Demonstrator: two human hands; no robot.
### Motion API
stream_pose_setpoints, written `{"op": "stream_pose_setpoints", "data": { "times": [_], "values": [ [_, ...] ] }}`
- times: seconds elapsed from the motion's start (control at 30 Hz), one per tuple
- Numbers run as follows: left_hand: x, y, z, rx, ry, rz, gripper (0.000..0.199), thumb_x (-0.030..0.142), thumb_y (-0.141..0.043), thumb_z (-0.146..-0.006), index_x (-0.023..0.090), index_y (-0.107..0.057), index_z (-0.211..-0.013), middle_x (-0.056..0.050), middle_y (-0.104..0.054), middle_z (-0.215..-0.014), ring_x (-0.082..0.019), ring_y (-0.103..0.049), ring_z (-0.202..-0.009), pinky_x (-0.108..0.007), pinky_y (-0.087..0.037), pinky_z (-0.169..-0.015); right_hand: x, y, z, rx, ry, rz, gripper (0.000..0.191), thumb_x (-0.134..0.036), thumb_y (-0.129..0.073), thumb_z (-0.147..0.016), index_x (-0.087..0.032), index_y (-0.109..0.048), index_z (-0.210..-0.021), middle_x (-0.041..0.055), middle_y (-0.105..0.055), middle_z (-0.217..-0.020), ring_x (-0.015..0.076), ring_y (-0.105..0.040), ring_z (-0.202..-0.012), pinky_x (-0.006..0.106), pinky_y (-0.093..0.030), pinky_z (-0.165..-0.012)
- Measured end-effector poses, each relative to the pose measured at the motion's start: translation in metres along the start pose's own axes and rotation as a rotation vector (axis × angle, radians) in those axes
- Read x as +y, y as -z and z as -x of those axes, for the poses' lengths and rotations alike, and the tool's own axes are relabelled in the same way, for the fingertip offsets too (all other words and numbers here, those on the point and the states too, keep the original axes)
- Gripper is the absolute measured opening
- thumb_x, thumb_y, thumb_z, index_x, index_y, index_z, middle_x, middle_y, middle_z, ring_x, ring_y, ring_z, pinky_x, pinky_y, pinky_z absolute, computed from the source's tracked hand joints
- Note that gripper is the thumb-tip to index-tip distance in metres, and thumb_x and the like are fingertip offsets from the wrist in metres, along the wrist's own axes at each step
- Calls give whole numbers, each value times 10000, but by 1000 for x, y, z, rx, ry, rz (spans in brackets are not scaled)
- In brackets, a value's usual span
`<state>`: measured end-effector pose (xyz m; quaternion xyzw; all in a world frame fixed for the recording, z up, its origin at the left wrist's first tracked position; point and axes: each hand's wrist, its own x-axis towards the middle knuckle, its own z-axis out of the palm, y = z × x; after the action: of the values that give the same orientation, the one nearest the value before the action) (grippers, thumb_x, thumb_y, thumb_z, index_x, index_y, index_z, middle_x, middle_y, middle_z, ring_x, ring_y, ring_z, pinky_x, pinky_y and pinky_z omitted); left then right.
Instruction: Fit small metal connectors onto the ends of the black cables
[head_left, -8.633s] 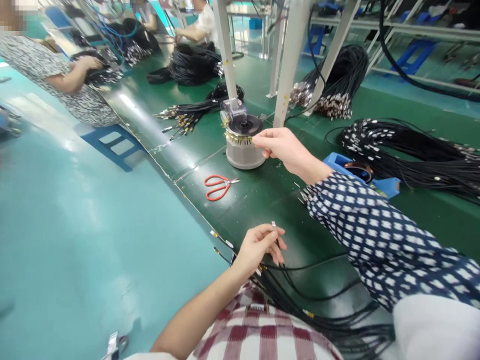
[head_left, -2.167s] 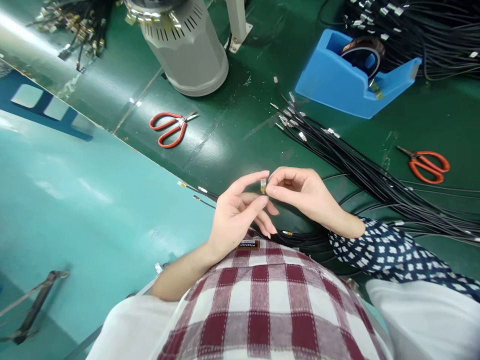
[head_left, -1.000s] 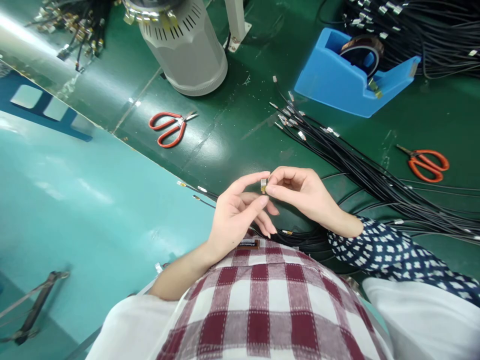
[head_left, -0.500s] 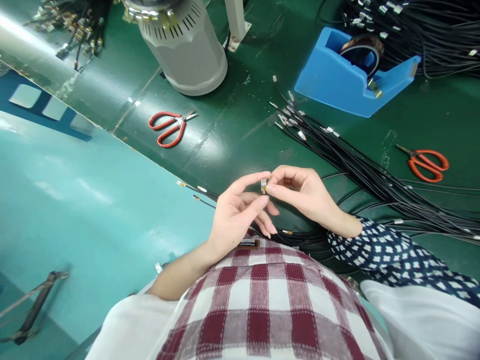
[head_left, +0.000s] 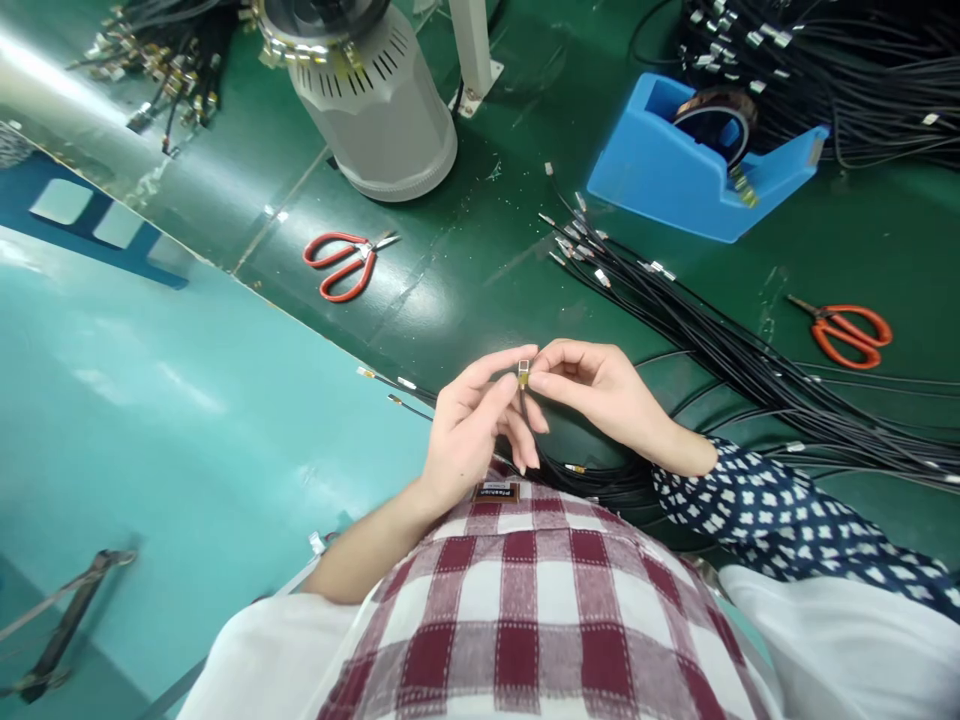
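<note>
In front of the apron, a small metal cable connector (head_left: 523,368) with an amber band stands upright between my two hands, its black cable hanging below. My left hand (head_left: 469,415) pinches it from the left with thumb and forefinger; the other fingers curl loosely behind the cable. From the right, the thumb and forefinger of my right hand (head_left: 604,390) close on the same connector. Beneath the hands lies a bundle of black cables (head_left: 611,480), and more cable ends with taped connectors (head_left: 366,372) poke out left of my left hand.
A blue tape dispenser (head_left: 660,180) with an amber roll stands at the back right. Red-handled cutters (head_left: 349,265) lie left, orange-handled ones (head_left: 851,330) right. A cable bundle (head_left: 697,320) crosses the green table (head_left: 465,290). A grey machine (head_left: 375,130) stands behind.
My left thumb has moved up against the connector, now pinching it along with my right hand. The amber band and the cable show more clearly. The view has shifted slightly.
</note>
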<state>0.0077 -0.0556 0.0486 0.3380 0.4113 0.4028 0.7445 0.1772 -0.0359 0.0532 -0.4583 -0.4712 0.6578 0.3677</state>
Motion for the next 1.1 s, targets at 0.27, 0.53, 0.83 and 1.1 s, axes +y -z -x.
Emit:
{"op": "stream_pose_setpoints", "data": {
  "times": [0.27,0.53,0.83,1.1],
  "values": [
    [2,2,-7,-10,142,95,338,306,-818,-755,162,-519,-819,-3,-698,-611,-118,-592,-351,-160,-430,-316,0,4,-3,50,4,38,289,-451,-778,-764,-174,-698,-775,19,-694,-767,138,-607,-706,288,-502,-702],
    [4,-1,-4,-9,153,138,271,304,-801,-773,135,-589,-754,-31,-723,-654,-90,-579,-365,-157,-406,-333,8,6,-7,94,-9,114,227,-392,-780,-763,-169,-739,-765,50,-739,-809,162,-643,-743,308,-518,-732],
    [4,5,-7,-23,168,127,302,328,-806,-772,140,-573,-737,-23,-715,-645,-99,-588,-360,-163,-413,-328,0,11,-4,107,50,135,227,-407,-706,-840,-183,-741,-828,35,-730,-848,142,-618,-730,278,-486,-702],
    [2,1,-5,-47,152,129,289,329,-799,-782,128,-595,-746,-21,-708,-650,-99,-601,-377,-166,-439,-343,-1,1,-4,16,20,27,292,-425,-806,-738,-175,-715,-859,9,-681,-764,124,-588,-678,264,-463,-647]
  ]
}}
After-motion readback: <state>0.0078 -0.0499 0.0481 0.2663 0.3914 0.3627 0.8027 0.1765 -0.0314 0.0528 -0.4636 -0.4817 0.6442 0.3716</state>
